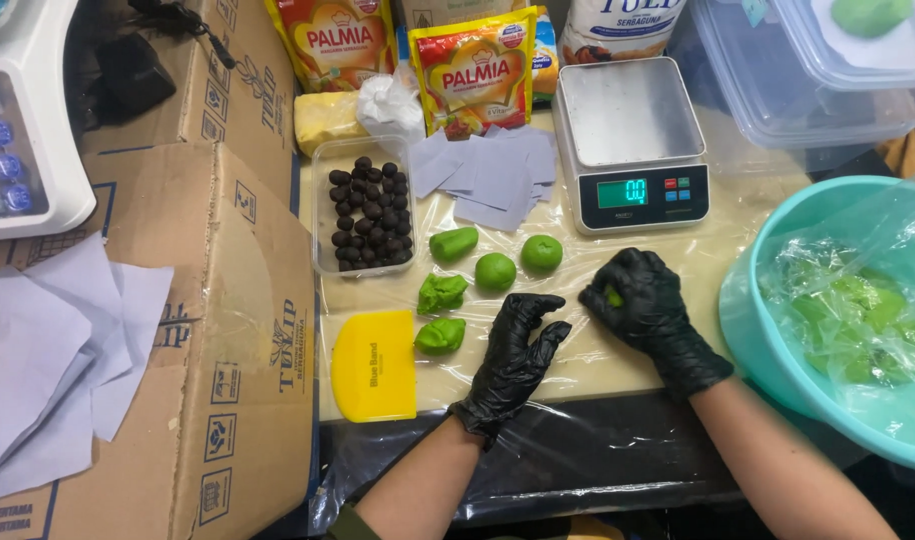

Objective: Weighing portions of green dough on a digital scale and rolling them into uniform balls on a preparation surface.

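Gloves of black material cover both hands above a desk point(598, 375) lined with clear plastic film. Right hand point(646, 300): fingers curled and clenched around a small piece of green dough point(615, 297), of which only a sliver shows between the fingers; the hand is just in front of a digital scale point(631, 140) with a bare steel platform. Left hand point(516, 352): fingers released and slightly spread, holding nothing, palm resting on or just above the film, just to the right of the lowest green lump. Five further green dough portions lie on the film to the left of the hands: two rounded balls point(519, 262) and one oblong piece point(453, 243) in a row, and two rough, unshaped lumps point(441, 312) below them. A yellow plastic scraper point(374, 365) lies flat beside the lower lump. A clear rectangular tub point(364, 205) behind the scraper contains small dark balls. Square paper sheets point(493, 172) lie loosely overlapped between the tub and the scale. A turquoise bowl point(753, 320) at the right edge, lined with a clear bag, contains more green dough. Cardboard boxes point(218, 330) stand at the left, and red-and-yellow packets point(473, 72) stand upright at the back.
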